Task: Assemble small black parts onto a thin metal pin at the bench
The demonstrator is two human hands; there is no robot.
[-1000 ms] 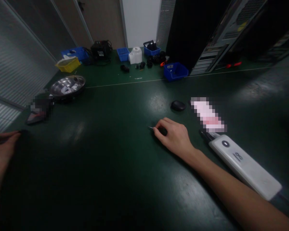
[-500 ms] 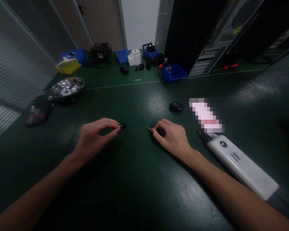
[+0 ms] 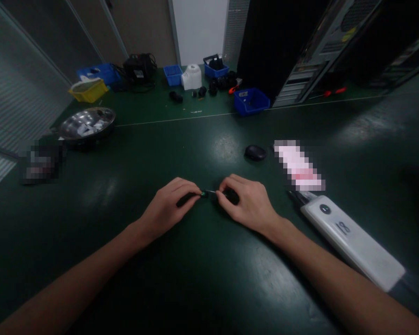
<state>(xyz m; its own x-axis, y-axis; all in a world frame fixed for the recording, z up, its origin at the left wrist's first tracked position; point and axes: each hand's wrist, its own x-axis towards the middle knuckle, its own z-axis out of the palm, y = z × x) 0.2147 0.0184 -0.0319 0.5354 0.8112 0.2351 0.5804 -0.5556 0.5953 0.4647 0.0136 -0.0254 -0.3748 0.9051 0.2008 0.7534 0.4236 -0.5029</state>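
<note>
My left hand (image 3: pixel 167 202) pinches a small dark piece with a spot of green (image 3: pixel 204 193) between thumb and fingertips; its exact kind is too small to make out. Facing it, my right hand (image 3: pixel 250 199) is closed on a thin metal-tipped tool (image 3: pixel 211 191), the rest of which lies hidden in the fingers. The tool's tip reaches to the dark piece and seems to touch it. Both hands are low over the green table (image 3: pixel 181 274), close together. A black computer mouse (image 3: pixel 255 152) lies just beyond my right hand.
To the right lie a white device marked 18 (image 3: pixel 352 239) and a blurred-out pink-white rectangle (image 3: pixel 298 165). A metal bowl (image 3: pixel 106 123) holding white pieces stands at left. Blue bins (image 3: pixel 251 102), a yellow bin (image 3: pixel 91 93) and black parts (image 3: pixel 176 97) line the back.
My left hand has moved right with the small dark piece, bringing it up to the tool's tip. The right hand has hardly moved. The view has shifted slightly.
</note>
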